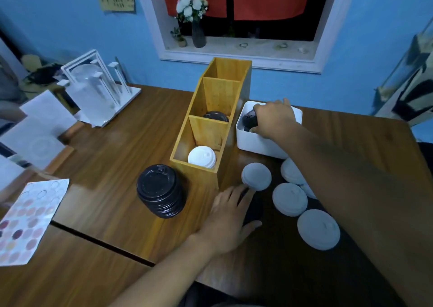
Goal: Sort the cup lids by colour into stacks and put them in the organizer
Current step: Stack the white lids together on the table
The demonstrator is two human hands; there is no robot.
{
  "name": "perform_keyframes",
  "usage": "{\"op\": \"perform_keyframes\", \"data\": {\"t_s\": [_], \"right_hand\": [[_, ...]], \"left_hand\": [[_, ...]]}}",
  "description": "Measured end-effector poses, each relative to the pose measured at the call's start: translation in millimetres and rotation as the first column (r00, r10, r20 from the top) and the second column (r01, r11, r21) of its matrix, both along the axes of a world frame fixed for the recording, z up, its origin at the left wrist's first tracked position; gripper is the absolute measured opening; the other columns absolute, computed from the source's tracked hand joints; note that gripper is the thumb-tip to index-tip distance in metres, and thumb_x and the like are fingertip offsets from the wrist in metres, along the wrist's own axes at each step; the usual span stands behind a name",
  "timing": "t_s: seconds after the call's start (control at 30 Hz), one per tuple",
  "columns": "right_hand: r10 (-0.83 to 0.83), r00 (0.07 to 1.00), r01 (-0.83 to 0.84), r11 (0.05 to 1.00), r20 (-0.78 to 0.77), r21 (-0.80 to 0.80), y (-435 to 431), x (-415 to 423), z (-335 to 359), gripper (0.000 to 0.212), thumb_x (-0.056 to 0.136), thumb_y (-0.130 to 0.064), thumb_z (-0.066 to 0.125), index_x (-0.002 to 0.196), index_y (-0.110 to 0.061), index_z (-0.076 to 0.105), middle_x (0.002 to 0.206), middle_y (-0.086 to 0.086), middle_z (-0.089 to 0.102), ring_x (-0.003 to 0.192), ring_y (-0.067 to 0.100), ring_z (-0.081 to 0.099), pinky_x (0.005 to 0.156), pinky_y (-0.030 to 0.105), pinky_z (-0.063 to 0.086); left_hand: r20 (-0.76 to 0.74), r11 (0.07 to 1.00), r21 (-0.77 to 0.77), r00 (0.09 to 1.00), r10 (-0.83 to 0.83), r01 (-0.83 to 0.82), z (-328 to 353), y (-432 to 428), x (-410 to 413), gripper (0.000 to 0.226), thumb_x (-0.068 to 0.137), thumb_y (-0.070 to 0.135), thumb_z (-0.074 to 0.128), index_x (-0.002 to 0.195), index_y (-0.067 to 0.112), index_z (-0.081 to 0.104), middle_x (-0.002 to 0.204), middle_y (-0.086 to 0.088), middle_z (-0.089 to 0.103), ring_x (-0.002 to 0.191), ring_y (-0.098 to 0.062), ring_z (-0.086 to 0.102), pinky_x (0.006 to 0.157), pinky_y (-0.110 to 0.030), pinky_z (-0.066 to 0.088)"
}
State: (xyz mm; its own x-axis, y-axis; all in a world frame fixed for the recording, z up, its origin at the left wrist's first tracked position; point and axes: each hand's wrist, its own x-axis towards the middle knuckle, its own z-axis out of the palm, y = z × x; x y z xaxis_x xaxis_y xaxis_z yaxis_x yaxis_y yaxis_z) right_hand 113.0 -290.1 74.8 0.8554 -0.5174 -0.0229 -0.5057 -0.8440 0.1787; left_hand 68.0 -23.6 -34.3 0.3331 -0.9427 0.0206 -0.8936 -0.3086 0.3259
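Reaching into the white rectangular plastic bin (262, 142) on the far right of the brown wood-grain table (112, 156), the person's right hand (274, 118) had its fingers curled around a black plastic cup lid (248, 119) — a grasp, by the look of it, taken so the lid could be lifted out and join its own colour.

The left hand (230, 215) lay flat and loose near the middle of the table, fingers spread over a dark shape I could not make out; it gripped nothing that I could see, and seemed only to be resting there for balance.

The tall three-part wooden organizer (199, 166) stood just left of the bin. Its near compartment held a stack of white domed lids (202, 156), its middle one a stack of black lids (215, 116), and the far one looked empty.

Just to the left of the organizer's near end stood a taller stack of glossy black ribbed lids (160, 190) on the bare table — sorted, I judged, but not yet put away. To the right, several loose pale matte lids (289, 199) lay singly, near one another, smooth and round, awaiting stacking.

I would guess the sorting was about half done.
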Motion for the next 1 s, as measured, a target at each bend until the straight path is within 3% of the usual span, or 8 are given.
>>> {"op": "perform_keyframes", "data": {"t_s": [0.2, 0.33, 0.53, 0.7, 0.8, 1.0], "right_hand": [[0.079, 0.976, -0.086, 0.996, 0.203, 0.026, -6, -14, -3, 0.048, 0.085, -0.057, 0.064, 0.123, -0.028, 0.061, 0.117, 0.006, 0.065, 0.117, 0.030, 0.055, 0.122, 0.052, 0.010], [0.128, 0.902, -0.174, 0.982, 0.412, 0.077, 2, -39, 9, 0.054, 0.083, -0.055, 0.069, 0.129, -0.027, 0.059, 0.126, 0.002, 0.064, 0.124, 0.026, 0.052, 0.122, 0.051, 0.003], [0.152, 0.748, -0.314, 0.939, 0.646, 0.143, 50, -110, -5, 0.057, 0.080, -0.048, 0.077, 0.129, -0.021, 0.062, 0.136, 0.006, 0.060, 0.128, 0.025, 0.051, 0.121, 0.049, 0.018], [0.008, 0.799, -0.306, 0.867, 0.602, 0.394, 104, -166, -63, 0.061, 0.082, -0.052, 0.073, 0.137, -0.030, 0.055, 0.149, -0.003, 0.048, 0.137, 0.020, 0.042, 0.117, 0.042, 0.032], [-0.072, 0.851, -0.269, 0.790, 0.520, 0.551, 122, -177, -86, 0.061, 0.083, -0.052, 0.073, 0.138, -0.036, 0.053, 0.154, -0.009, 0.042, 0.140, 0.016, 0.037, 0.115, 0.039, 0.032], [-0.045, 0.915, -0.247, 0.724, 0.401, 0.644, 133, -173, -88, 0.059, 0.085, -0.056, 0.068, 0.136, -0.039, 0.046, 0.159, -0.015, 0.030, 0.140, 0.008, 0.031, 0.112, 0.033, 0.034]], "left_hand": [[-0.018, 0.999, -0.042, 1.000, 0.004, -0.004, -3, 2, 1, 0.078, 0.099, 0.061, 0.047, 0.162, 0.023, 0.023, 0.164, -0.001, 0.024, 0.150, -0.023, 0.023, 0.123, -0.046, 0.023], [-0.057, 0.994, -0.104, 0.998, 0.019, -0.024, -5, 4, -1, 0.078, 0.098, 0.061, 0.050, 0.161, 0.022, 0.025, 0.163, 0.000, 0.025, 0.149, -0.021, 0.024, 0.124, -0.044, 0.024], [-0.234, 0.968, -0.205, 0.968, 0.092, -0.142, -4, 9, 3, 0.094, 0.087, 0.060, 0.071, 0.159, 0.022, 0.024, 0.158, 0.006, 0.034, 0.144, -0.008, 0.033, 0.120, -0.027, 0.029], [-0.380, 0.944, -0.242, 0.917, 0.118, -0.222, -10, 13, 8, 0.104, 0.080, 0.054, 0.083, 0.159, 0.019, 0.025, 0.152, 0.004, 0.042, 0.142, -0.007, 0.038, 0.116, -0.018, 0.031], [-0.406, 0.946, -0.228, 0.906, 0.122, -0.230, -10, 15, 9, 0.116, 0.076, 0.060, 0.083, 0.162, 0.019, 0.017, 0.155, 0.005, 0.037, 0.145, -0.006, 0.034, 0.116, -0.016, 0.026], [-0.438, 0.958, -0.221, 0.896, 0.072, -0.185, -7, 19, 12, 0.112, 0.073, 0.060, 0.084, 0.160, 0.018, 0.026, 0.153, 0.009, 0.037, 0.143, -0.002, 0.035, 0.117, -0.025, 0.033]]}}
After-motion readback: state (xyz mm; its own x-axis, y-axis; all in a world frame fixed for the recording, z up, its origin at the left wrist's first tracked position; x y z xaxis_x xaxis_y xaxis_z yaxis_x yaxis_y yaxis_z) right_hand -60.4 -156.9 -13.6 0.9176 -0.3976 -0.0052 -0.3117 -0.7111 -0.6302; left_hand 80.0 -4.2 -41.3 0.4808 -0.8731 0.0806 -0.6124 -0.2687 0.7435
